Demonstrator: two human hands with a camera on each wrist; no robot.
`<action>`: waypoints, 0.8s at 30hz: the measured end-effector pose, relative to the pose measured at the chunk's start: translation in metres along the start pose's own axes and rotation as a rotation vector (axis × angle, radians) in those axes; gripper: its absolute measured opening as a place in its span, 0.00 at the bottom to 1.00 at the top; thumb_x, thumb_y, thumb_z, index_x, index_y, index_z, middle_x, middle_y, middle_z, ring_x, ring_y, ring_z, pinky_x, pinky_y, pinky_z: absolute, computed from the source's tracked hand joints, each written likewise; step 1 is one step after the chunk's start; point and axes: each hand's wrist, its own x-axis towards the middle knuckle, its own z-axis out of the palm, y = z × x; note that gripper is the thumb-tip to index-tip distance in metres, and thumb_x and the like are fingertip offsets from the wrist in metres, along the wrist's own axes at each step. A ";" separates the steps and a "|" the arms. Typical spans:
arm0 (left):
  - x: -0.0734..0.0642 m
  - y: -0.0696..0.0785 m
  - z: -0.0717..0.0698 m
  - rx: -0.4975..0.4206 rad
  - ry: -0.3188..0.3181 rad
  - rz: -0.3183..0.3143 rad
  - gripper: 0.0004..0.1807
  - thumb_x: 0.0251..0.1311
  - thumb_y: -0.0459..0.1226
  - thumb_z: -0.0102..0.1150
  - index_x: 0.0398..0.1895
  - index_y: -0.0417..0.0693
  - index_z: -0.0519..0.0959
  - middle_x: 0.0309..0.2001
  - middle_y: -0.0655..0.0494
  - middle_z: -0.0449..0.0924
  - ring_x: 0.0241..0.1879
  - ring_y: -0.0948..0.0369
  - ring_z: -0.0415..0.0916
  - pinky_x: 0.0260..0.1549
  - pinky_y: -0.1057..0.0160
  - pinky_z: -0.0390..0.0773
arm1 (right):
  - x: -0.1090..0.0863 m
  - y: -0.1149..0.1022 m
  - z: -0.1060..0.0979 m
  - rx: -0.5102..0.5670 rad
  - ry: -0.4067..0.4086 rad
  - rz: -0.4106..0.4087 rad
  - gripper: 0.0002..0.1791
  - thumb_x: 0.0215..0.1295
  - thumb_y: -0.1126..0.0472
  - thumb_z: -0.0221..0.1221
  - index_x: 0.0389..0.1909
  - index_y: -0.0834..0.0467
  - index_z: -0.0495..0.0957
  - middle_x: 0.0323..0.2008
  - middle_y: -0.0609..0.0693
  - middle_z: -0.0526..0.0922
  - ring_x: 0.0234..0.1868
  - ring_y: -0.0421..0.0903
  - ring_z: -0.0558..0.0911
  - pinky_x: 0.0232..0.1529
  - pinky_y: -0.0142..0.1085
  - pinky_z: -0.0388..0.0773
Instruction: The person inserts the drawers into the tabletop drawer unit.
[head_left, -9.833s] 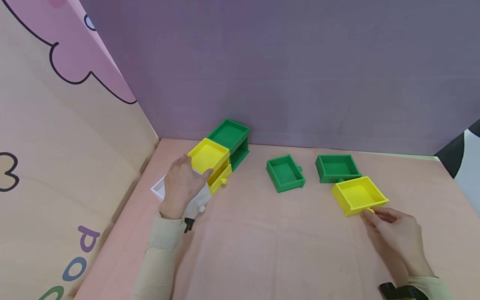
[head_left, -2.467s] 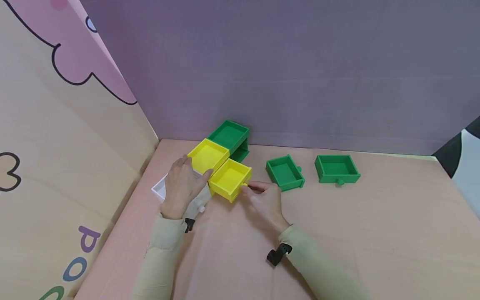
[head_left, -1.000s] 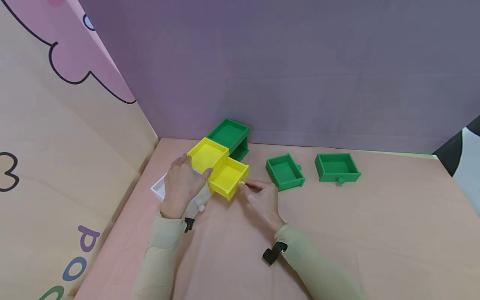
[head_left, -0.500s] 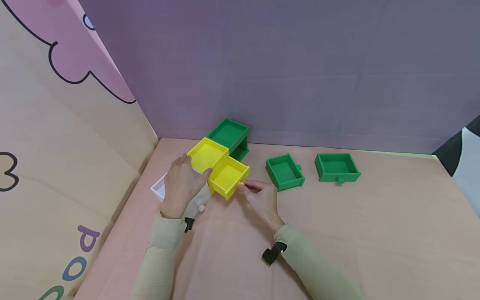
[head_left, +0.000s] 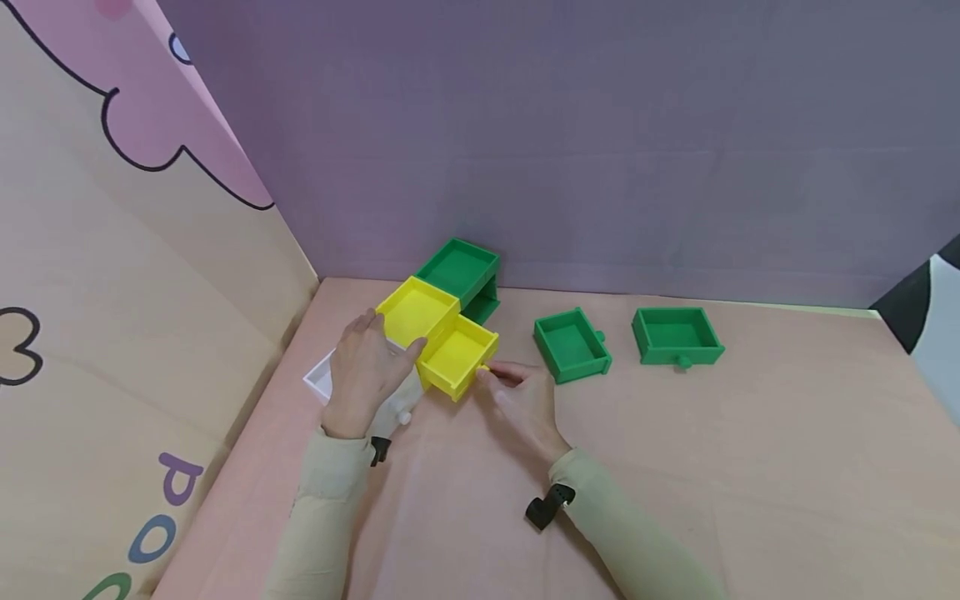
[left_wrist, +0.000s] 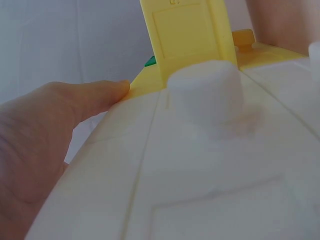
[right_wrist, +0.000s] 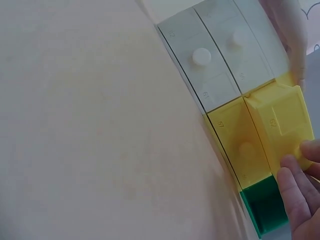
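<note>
In the head view, a yellow open-topped rectangular plastic drawer is set partway into the upper slot of a yellow plastic housing with a shallow tray top, its front part left jutting out toward the near right. Its small yellow knob is pinched between the thumb and fingers of the right hand. The left hand, fingers fairly straight and not curled around anything, is rested across the tops of a white plastic drawer unit and the yellow housing. The yellow housing is flanked by the white unit on its near left and by a green plastic housing with an open lower slot on its far right. Farther right, two green rectangular plastic drawers are placed apart on a pink cloth surface, below a purple-grey fabric wall. In the left wrist view, the white front is seen close up with a blurred round white knob, and the left thumb is laid against yellow at its tip. In the right wrist view, the jutting yellow drawer is seen beside a lower yellow drawer front that is seated in its slot; the held knob is mostly covered by the right hand's fingers.
</note>
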 end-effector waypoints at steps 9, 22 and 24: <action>-0.001 -0.001 0.002 0.019 -0.018 -0.013 0.44 0.66 0.58 0.64 0.68 0.26 0.76 0.70 0.31 0.76 0.71 0.38 0.74 0.67 0.39 0.79 | 0.002 -0.001 0.000 0.009 -0.005 0.032 0.12 0.69 0.57 0.71 0.50 0.56 0.92 0.47 0.51 0.93 0.47 0.47 0.91 0.50 0.37 0.89; 0.001 0.002 -0.001 0.018 -0.030 -0.024 0.45 0.66 0.58 0.65 0.69 0.27 0.75 0.71 0.31 0.76 0.72 0.38 0.73 0.68 0.39 0.78 | 0.009 -0.002 0.003 0.048 -0.017 0.012 0.13 0.70 0.55 0.71 0.51 0.55 0.91 0.48 0.51 0.93 0.48 0.47 0.91 0.51 0.37 0.89; 0.001 0.002 -0.001 0.020 -0.032 -0.024 0.45 0.66 0.59 0.65 0.69 0.27 0.75 0.71 0.31 0.76 0.73 0.38 0.73 0.68 0.39 0.78 | 0.010 -0.001 0.003 0.051 -0.020 0.008 0.13 0.70 0.56 0.71 0.52 0.55 0.91 0.48 0.51 0.93 0.48 0.47 0.91 0.51 0.37 0.89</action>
